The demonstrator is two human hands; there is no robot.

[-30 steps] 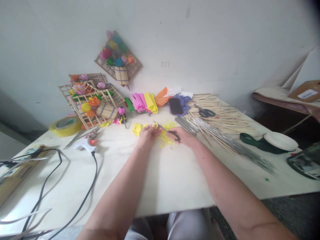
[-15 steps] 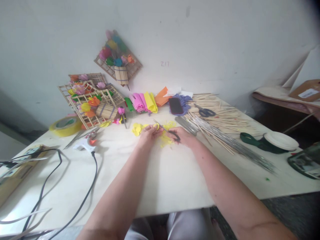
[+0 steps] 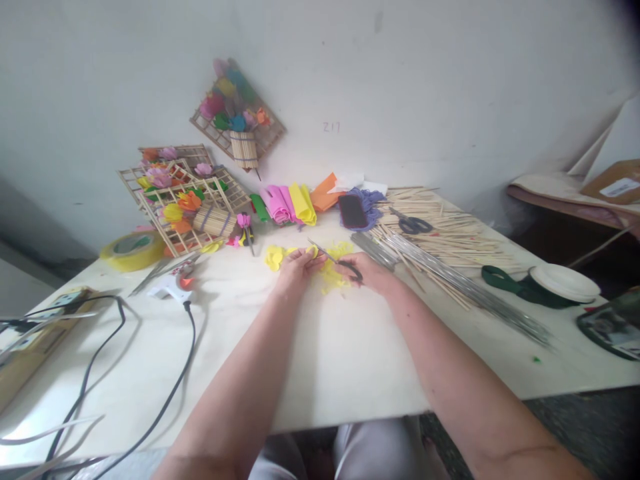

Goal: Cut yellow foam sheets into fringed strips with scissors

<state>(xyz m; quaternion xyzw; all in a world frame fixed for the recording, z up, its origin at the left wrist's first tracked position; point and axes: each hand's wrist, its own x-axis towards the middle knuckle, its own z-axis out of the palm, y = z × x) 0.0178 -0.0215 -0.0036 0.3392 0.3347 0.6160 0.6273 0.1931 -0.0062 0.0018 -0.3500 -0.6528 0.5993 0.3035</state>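
While both forearms stretch out over the pale desk [image 3: 350, 360], the left hand [image 3: 296, 265] pinches a small yellow piece [image 3: 313, 251] between its fingertips, and the right hand [image 3: 369, 270] is closed round the dark handles of a pair of scissors [image 3: 334, 259]. The scissor blades point away from the right hand toward the left, their tips reaching the yellow piece. Just under and between the two hands lie yellow scraps [image 3: 331, 277], and just left of the left hand sits a small heap of yellow petals [image 3: 274, 257]. Right of the right hand run a bundle of thin metal wires [image 3: 450, 280] and a spread of wooden sticks [image 3: 450, 233], with a second pair of scissors [image 3: 413, 225] lying on the sticks. Beyond the hands are a dark phone [image 3: 352, 211] and rolled sheets [image 3: 290, 203] in pink, yellow and green. Well left of the left hand lie a glue gun [image 3: 173, 285] with its black cord [image 3: 165, 400] and a roll of yellow tape [image 3: 132, 250]. Farther off on that side, stick frames with paper flowers [image 3: 185, 203] lean against the wall.
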